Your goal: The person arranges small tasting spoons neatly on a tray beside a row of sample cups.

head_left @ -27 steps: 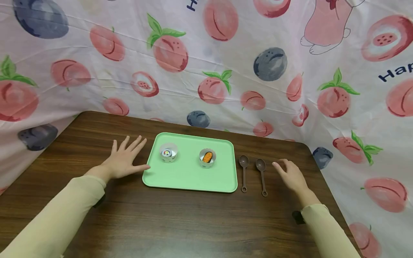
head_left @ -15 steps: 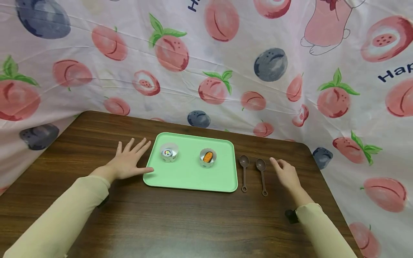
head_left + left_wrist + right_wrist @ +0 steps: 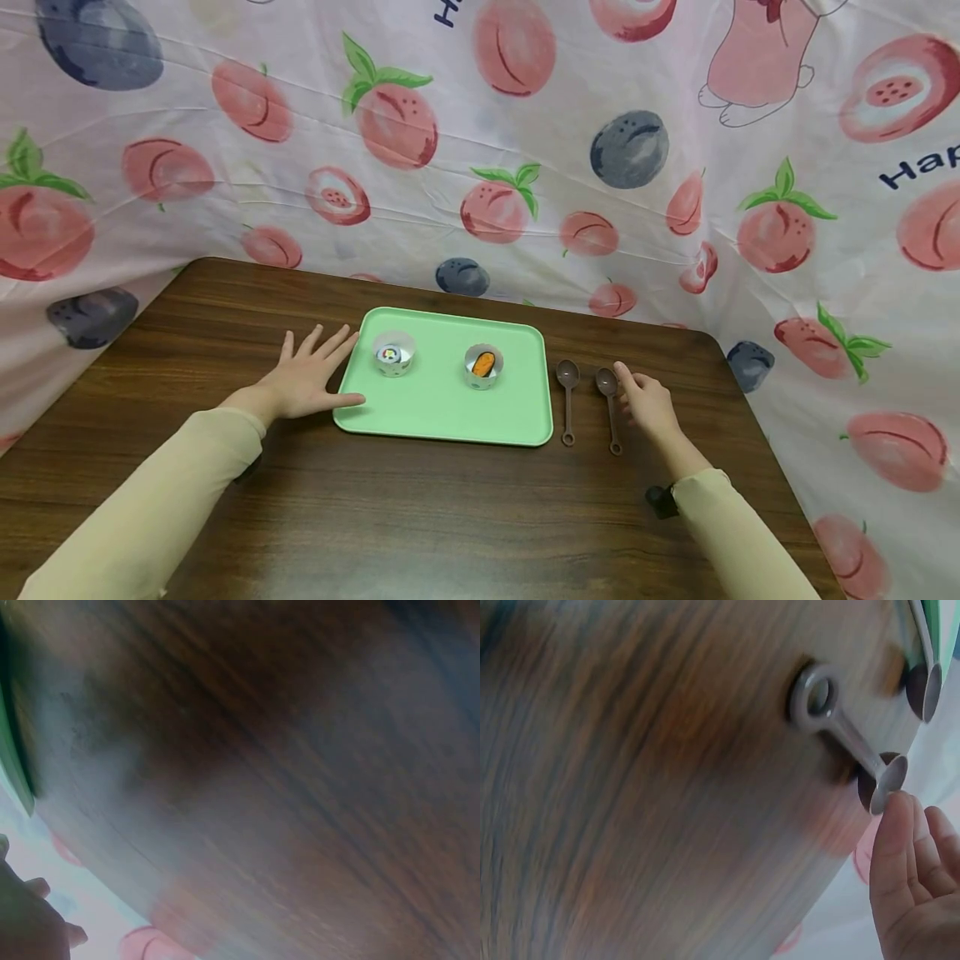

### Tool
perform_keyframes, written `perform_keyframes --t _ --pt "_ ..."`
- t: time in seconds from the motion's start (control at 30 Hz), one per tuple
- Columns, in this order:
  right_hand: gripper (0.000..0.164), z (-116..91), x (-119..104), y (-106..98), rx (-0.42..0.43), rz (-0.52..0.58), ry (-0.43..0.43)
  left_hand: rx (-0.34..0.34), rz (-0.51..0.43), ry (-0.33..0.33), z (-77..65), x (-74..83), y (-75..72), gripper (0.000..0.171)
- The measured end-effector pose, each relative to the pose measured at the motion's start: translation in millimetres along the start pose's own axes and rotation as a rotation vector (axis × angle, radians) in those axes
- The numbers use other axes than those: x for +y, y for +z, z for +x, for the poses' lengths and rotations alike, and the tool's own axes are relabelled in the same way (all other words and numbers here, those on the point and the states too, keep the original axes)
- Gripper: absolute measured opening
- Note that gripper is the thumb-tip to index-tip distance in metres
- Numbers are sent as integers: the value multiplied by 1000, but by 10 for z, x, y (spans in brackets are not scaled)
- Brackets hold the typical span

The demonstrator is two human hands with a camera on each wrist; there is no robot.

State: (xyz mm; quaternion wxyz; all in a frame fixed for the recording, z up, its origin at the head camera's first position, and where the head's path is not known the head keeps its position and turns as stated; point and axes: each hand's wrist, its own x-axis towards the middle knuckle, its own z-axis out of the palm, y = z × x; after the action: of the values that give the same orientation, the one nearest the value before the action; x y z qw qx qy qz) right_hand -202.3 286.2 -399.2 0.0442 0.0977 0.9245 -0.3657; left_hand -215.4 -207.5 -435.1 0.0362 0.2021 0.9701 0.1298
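Note:
My left hand [image 3: 300, 387] is spread beside the left edge of the light green tray [image 3: 442, 417]. Its thumb overlaps the tray's rim in the head view; in the left wrist view only part of the hand [image 3: 30, 919] shows at the lower left corner. On the right, my right hand [image 3: 651, 408] is next to the right one of two brown spoons [image 3: 612, 421]. Its fingertips appear right by that spoon's bowl [image 3: 889, 780] in the right wrist view, fingers loosely extended. The other spoon [image 3: 567, 408] lies between this one and the tray.
Two small patterned paper cups stand on the tray. The left cup [image 3: 393, 367] holds a sushi-roll-like piece [image 3: 388, 354], the right cup [image 3: 480, 383] an orange oblong piece [image 3: 483, 363]. Behind the dark wooden table [image 3: 450, 517] hangs a fruit-print cloth [image 3: 300, 167].
My right hand has moved left, from beside the spoons to the right spoon's bowl. My left hand has shifted slightly right, up to the tray. Tray, cups and spoons stay put.

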Motion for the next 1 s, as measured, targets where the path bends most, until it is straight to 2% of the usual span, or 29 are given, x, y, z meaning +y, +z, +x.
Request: perform_keyframes --t 0.13,0.47,0.77,1.0 --pt "86 0 -33 55 -12 -2 12 -7 13 3 22 9 4 99" --pt "78 37 -108 214 -33 7 35 -49 14 3 68 8 32 101" --pt "73 42 -159 349 -50 12 35 -34 -4 23 46 73 59 100" --pt "69 38 -191 437 -60 -11 34 -72 42 18 39 54 117 102"
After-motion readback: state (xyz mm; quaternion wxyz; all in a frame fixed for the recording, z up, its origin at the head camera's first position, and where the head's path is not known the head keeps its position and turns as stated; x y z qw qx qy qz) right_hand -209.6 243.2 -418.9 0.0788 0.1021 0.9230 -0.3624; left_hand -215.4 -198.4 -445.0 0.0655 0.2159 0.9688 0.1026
